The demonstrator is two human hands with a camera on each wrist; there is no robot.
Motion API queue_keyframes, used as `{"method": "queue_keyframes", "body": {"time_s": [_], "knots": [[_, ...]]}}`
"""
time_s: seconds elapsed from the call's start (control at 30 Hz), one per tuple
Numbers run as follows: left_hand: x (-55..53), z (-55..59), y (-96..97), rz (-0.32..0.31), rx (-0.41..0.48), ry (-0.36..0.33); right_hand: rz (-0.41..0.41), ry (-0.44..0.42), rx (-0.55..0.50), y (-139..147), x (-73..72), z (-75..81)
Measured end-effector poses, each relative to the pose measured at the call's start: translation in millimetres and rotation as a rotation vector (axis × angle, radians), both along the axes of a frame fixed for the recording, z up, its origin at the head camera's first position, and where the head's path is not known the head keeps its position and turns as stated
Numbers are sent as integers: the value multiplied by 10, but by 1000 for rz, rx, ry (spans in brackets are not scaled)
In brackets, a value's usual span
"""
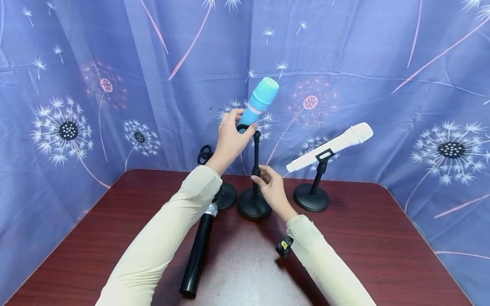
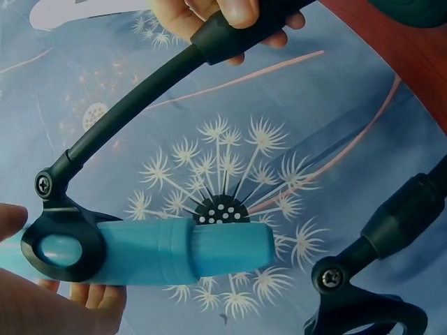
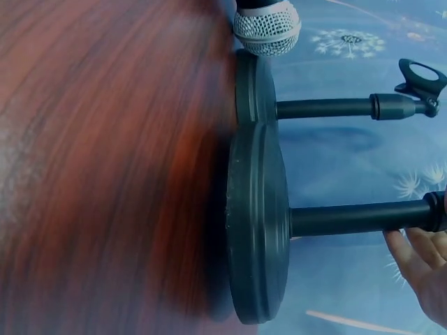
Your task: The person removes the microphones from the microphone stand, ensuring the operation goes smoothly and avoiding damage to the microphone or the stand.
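A blue microphone (image 1: pixel 262 97) sits tilted in the ring clip (image 2: pixel 33 246) of the middle black stand (image 1: pixel 254 207), its head pointing up to the right. My left hand (image 1: pixel 232 138) grips the microphone's body near that clip. In the left wrist view, the microphone's lower end (image 2: pixel 230 248) passes out beyond the ring. My right hand (image 1: pixel 272 187) pinches the stand's upright at the collar, thumb on one side and fingers on the other. The stand's round base (image 3: pixel 258 230) shows edge-on in the right wrist view.
At right, a white microphone (image 1: pixel 333 146) rests in another black stand (image 1: pixel 311 197). A third stand (image 1: pixel 226 196) with an unfilled ring clip (image 3: pixel 422 73) is at left. A black microphone (image 1: pixel 197 255) with a silver mesh head lies on the table (image 1: pixel 367 238). A patterned curtain (image 1: pixel 183 110) hangs behind.
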State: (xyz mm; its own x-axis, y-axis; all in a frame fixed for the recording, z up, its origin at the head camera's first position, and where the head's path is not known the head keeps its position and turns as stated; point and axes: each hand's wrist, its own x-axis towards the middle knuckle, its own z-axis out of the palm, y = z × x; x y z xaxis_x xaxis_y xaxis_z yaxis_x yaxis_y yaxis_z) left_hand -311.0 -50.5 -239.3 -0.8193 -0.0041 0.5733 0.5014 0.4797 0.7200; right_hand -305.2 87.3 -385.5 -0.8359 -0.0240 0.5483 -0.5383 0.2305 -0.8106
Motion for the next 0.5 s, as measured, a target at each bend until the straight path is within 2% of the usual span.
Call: {"method": "queue_keyframes", "body": {"time_s": [0.23,0.33,0.5], "knots": [[44,8,-16,21,7,18,3,-11,49,-60,251,226],[59,19,-18,20,-1,13,6,-18,35,-54,214,175],[88,42,-25,3,-36,11,4,-1,32,-23,60,2]]}}
